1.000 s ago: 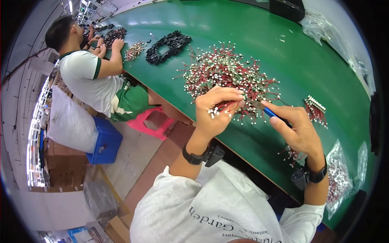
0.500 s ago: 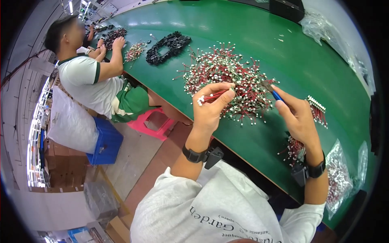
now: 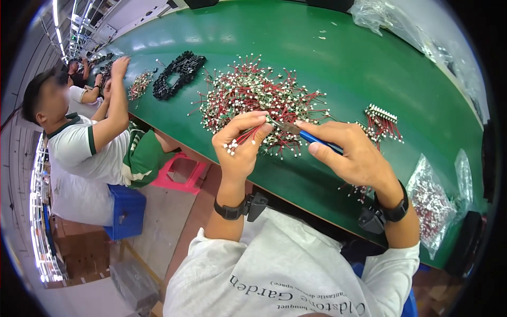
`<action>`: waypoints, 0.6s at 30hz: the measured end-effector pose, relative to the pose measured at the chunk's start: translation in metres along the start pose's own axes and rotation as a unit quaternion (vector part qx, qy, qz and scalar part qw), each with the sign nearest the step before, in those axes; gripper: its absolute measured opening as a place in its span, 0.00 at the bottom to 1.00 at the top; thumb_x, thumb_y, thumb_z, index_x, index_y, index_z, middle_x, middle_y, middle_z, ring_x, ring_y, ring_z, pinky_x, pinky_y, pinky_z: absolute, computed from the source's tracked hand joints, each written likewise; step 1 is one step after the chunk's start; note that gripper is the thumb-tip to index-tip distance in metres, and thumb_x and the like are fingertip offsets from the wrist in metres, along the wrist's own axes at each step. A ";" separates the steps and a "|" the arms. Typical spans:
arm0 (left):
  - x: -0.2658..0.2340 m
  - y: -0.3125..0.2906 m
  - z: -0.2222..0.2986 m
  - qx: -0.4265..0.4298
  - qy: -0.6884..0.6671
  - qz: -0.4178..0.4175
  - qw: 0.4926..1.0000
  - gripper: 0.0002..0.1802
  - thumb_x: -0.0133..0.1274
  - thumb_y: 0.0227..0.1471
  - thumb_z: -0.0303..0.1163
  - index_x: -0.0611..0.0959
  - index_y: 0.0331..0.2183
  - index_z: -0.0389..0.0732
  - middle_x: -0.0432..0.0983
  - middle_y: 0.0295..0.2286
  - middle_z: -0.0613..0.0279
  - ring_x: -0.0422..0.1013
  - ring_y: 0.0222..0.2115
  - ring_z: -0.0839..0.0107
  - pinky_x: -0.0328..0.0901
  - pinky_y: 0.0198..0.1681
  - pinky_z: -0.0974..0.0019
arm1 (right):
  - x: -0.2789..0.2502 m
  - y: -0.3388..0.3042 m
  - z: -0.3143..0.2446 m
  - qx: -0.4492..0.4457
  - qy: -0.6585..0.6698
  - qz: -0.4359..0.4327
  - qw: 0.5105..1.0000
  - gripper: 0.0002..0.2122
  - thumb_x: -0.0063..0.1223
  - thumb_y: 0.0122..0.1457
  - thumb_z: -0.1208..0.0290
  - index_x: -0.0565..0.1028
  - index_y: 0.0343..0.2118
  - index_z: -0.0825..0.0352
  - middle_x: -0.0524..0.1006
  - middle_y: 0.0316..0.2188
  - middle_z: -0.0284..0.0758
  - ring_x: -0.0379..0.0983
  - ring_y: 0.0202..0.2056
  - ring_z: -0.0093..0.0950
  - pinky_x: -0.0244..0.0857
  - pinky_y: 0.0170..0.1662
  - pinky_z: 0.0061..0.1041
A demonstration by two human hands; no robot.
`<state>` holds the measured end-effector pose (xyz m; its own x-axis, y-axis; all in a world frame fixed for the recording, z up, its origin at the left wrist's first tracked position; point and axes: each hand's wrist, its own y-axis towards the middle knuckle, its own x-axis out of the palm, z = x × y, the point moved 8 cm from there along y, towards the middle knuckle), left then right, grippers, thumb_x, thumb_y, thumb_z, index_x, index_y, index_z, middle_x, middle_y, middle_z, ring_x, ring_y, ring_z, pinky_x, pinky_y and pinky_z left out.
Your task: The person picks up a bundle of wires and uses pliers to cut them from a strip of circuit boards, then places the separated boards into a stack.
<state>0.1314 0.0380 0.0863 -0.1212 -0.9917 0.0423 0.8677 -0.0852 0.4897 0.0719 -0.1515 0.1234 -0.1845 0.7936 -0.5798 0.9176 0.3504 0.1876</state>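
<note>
My left hand [image 3: 236,148] is closed around a small bunch of red wire leads [image 3: 248,136] with white connectors. The connectors stick out beside the palm, and the other ends are pinched between thumb and forefinger. Blue-handled pliers [image 3: 311,138] are gripped in my right hand [image 3: 355,152]. Their metal jaws reach the pinched wire ends at my left fingertips; whether they bite on anything is too small to tell. Just beyond both hands spreads a large heap of red leads with white connectors [image 3: 253,95] on the green table [image 3: 338,68].
To the right lies a row of joined white connectors with red wires [image 3: 381,113]. A clear bag of leads [image 3: 430,208] rests at the right edge. Black parts [image 3: 178,74] lie far left, near a seated co-worker [image 3: 87,127]. A pink stool [image 3: 179,171] stands beside the table.
My right hand has moved left with the pliers, from beside the heap to my left fingertips. The whole view has shifted. The co-worker's hand is raised higher.
</note>
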 end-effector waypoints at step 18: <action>0.000 -0.004 -0.023 -0.113 -0.276 -0.021 0.954 0.10 0.60 0.45 0.16 0.81 0.34 0.33 0.78 0.36 0.47 0.76 0.33 0.65 0.71 0.38 0.67 | 0.025 -0.001 0.031 0.144 0.355 -0.078 0.920 0.19 0.48 0.62 0.63 0.72 0.52 0.69 0.76 0.26 0.30 0.69 0.26 0.17 0.65 0.30 0.20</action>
<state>0.1387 0.0366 0.0646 -0.3403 -0.7900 0.5100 0.9305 -0.2050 0.3035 0.0769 -0.1477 0.0844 -0.4117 0.9057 0.1009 0.8968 0.4223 -0.1320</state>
